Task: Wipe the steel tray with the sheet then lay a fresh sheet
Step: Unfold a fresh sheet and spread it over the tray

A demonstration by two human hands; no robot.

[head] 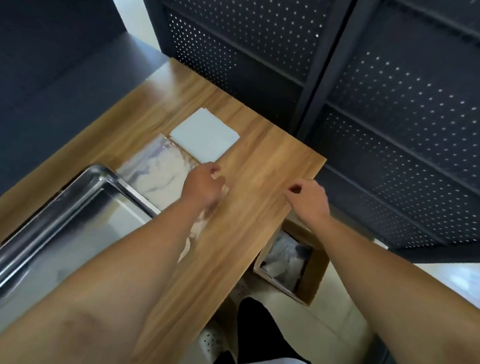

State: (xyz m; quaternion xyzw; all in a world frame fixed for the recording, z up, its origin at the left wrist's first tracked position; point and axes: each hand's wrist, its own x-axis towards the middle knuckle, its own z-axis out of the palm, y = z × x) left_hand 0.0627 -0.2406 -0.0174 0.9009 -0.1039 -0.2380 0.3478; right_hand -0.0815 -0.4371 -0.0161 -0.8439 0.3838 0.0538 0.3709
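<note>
— Looking down from the head camera, where is the steel tray (pixel 49 220)?
— On the wooden table (pixel 262 184), at its left, partly under the left forearm.
— And the hands?
— The left hand (pixel 202 185) hovers over a clear plastic wrapper (pixel 156 169) with fingers curled; whether it pinches the film, I cannot tell. The right hand (pixel 308 197) is curled at the table's far edge, holding nothing visible.
— Sheets?
— A white folded sheet stack (pixel 205 137) lies beyond the wrapper. A cardboard box (pixel 315 283) sits on the floor.
</note>
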